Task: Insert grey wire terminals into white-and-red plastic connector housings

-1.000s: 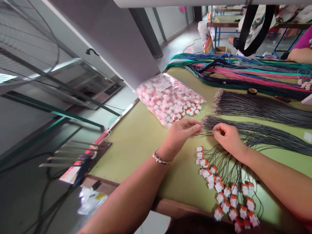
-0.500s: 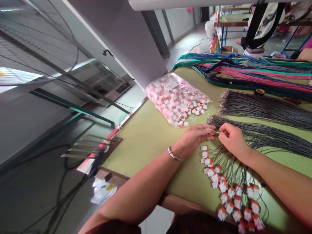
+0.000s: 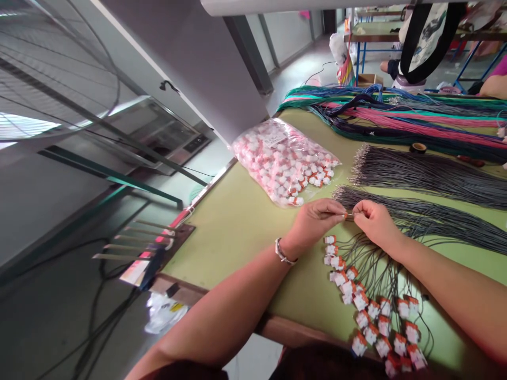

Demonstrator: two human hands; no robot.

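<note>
Between the thumb and fingers of my left hand [image 3: 321,217] is a small orange and white connector [image 3: 346,215], mostly covered by the fingers. Just to its right, my right hand [image 3: 374,221] pinches the end of a thin wire [image 3: 350,214] that meets the connector. Below both hands lie several white and orange connectors [image 3: 360,301] with dark wires attached, fanned toward the table's front edge. A bundle of loose dark wires [image 3: 443,216] with metal tips runs beside and behind my right hand.
A clear plastic bag of connectors [image 3: 277,158] lies behind my left hand. A second dark wire bundle [image 3: 428,169], a tape roll [image 3: 418,148] and long coloured cables [image 3: 396,116] are farther back. A pronged metal rack [image 3: 138,240] is at the table's left edge.
My left hand has turned so its fingers now cover most of the connector. Both hands stay close together at the wire, and the view has shifted slightly.
</note>
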